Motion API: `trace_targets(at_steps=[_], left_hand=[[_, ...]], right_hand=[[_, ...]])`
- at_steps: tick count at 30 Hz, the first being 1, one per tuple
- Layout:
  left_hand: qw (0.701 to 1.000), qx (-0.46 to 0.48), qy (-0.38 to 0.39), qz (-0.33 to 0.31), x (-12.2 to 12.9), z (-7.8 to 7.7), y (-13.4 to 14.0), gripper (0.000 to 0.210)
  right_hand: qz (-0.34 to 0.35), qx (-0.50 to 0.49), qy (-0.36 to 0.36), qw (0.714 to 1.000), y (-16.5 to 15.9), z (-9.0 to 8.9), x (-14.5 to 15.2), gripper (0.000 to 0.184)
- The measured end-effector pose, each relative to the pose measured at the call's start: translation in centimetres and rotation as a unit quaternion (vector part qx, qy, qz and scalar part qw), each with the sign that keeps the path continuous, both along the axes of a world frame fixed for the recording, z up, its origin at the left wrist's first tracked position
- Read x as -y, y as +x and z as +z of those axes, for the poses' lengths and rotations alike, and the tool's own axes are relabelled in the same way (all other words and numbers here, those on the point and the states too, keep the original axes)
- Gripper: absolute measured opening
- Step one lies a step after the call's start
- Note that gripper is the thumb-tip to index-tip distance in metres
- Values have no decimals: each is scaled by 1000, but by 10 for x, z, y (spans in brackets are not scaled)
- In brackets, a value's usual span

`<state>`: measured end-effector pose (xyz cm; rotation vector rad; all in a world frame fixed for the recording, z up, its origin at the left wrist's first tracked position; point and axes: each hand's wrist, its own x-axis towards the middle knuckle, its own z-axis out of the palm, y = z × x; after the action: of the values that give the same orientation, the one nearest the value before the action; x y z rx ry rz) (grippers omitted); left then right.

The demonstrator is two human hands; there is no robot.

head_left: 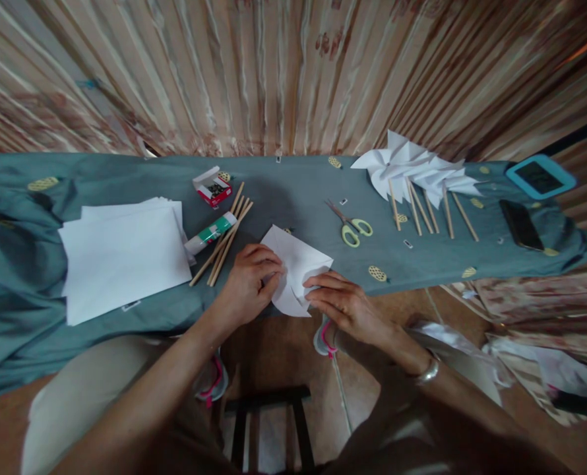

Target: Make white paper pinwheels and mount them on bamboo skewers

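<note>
A white paper sheet, cut and partly curled at its near edge, lies between my hands at the front of the cloth-covered table. My left hand is closed, pinching the left side of the paper. On the other side, my right hand grips the paper's near right corner, fingers bent. Left of my left hand are several wooden sticks and a green and white glue stick. Beyond the paper to the right rest scissors with light green handles, blades apart from the paper.
A stack of white paper lies at the left. Behind the sticks stands an open red box of small dark items. Several paper pinwheels on sticks lie back right, beside a blue-framed device and a black phone.
</note>
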<state>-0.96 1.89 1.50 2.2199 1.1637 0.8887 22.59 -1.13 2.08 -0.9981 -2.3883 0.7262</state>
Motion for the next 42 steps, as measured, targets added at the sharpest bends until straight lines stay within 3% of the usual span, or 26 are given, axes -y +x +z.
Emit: trace_targets(at_steps=[8,13,22,30,42], left_hand=[[1000,-8,15,-12,4,-8,2,17],[1000,-5,19,-5,5,-10,4,14],[998,29,-8,48,4,-3,0,18],[994,42,-31,91,5,-6,1,26],[995,45,-71,59,11,-3,4,31]], right_hand=[[-15,-50,-63,997,-4,-1,-10,16],[-97,-90,-106,985,-8,-9,-9,13],[-192,-48,-158,967,-17,-5,-9,17],[-208,-26,-178,961,-21,0,-12,19],[-197,-31,-193,961,-22,-3,-17,18]])
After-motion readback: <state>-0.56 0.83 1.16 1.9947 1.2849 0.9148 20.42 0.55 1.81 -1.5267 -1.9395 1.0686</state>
